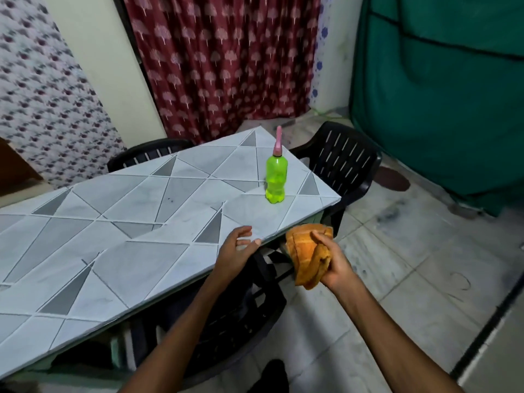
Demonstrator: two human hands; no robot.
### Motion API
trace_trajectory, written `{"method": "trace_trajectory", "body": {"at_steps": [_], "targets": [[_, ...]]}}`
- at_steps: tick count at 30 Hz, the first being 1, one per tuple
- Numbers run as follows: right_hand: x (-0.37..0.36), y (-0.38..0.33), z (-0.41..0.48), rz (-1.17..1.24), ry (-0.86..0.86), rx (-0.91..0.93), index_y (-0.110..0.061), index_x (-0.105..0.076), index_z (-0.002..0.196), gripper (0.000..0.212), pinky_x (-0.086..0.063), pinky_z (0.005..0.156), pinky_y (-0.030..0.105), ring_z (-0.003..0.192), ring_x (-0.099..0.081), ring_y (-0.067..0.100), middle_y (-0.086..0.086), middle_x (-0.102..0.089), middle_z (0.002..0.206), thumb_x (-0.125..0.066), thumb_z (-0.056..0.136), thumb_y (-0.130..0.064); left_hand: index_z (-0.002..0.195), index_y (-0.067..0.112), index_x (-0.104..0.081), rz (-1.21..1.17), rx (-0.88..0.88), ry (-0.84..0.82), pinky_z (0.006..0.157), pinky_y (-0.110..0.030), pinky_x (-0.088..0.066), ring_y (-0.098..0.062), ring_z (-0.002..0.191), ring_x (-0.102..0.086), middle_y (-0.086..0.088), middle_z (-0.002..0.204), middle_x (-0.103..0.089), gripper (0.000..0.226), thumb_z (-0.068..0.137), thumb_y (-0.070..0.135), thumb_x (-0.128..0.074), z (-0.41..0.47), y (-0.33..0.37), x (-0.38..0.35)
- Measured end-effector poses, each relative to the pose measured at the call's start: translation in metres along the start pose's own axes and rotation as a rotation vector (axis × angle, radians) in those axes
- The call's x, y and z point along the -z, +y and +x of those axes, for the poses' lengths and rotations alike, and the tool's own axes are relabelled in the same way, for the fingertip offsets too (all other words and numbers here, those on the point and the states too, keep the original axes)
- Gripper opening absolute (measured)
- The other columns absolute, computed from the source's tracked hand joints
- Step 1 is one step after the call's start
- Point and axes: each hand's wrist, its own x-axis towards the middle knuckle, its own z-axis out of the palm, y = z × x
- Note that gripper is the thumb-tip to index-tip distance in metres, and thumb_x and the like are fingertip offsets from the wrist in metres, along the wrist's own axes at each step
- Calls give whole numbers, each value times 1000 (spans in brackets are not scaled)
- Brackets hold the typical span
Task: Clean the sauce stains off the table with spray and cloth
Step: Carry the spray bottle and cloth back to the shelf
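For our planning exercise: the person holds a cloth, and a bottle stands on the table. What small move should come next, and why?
Probably reach the left hand to the spray bottle: it stands untouched on the table, that hand is free, and the right hand grips the cloth.

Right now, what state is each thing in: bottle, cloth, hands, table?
bottle: upright on the table, pink top on, untouched.
cloth: bunched up, held just beyond the table's edge.
right hand: grips the cloth.
left hand: open, holding nothing, at the table's near edge.
table: no clear sauce stain visible, only faint dark specks.
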Motion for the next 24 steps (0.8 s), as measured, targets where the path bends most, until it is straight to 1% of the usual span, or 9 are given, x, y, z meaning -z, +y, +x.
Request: {"method": "trace_trajectory", "body": {"at_steps": [3,7,9,11,13,16,19,21,24], "targets": [[-13,-49,36,-56,35,44,2,-59,129,38,-48,101,46,108,-62,37,28,-60,130,-54,96,-18,130,24,-52,-29,-59,57,98,-30,-49,-9,115,-58,5,131,-57,59,79,32,-80,56,22,-21],[-28,-106,90,-187,102,87,-4,-60,117,25,-51,69,38,87,-64,30,21,-66,107,-59,93,-10,141,22,-39,-64,-111,88,98,-33,-49,-15,123,-52,1,144,-44,76,79,28,-82,138,49,-44],[-30,-131,121,-242,111,147,-2,-63,116,27,-54,76,40,90,-65,30,17,-68,105,-64,89,-3,148,23,-30,-19,-136,91,97,-31,-46,-18,128,-48,0,151,-35,87,78,29,-82,184,55,-54],[-33,-154,145,-298,96,169,-6,-67,105,18,-53,86,43,92,-64,29,14,-68,103,-65,88,1,152,22,-21,38,-131,86,106,-36,-41,-19,135,-40,-1,158,-25,100,76,31,-84,231,57,-63],[-35,-173,165,-320,62,158,-12,-64,92,13,-54,80,39,84,-63,24,10,-67,94,-63,91,1,155,21,-14,77,-121,70,113,-38,-36,-15,140,-33,1,161,-18,112,71,34,-87,268,55,-71],[-38,-201,194,-337,31,116,-7,-64,103,12,-55,72,36,84,-65,25,13,-68,94,-64,92,-3,156,25,-10,167,-145,51,111,-38,-41,11,130,-35,13,154,-20,123,64,41,-90,307,57,-77],[-37,-221,223,-399,-11,86,-6,-64,115,25,-55,74,37,90,-66,27,14,-69,101,-66,90,-5,154,40,-9,298,-167,63,94,-33,-52,0,122,-46,16,141,-31,119,64,49,-87,325,66,-82],[-34,-230,238,-441,-43,67,-8,-65,116,27,-56,78,39,95,-67,29,14,-70,106,-68,89,-7,151,47,-13,423,-235,84,87,-34,-53,-7,114,-52,11,133,-43,104,70,56,-78,334,65,-88],[-28,-234,257,-486,-65,31,-12,-66,116,30,-56,87,43,104,-66,33,15,-69,114,-71,87,-9,147,42,-25,585,-353,170,86,-39,-52,-15,107,-55,6,123,-56,75,83,58,-59,340,56,-102]]}}
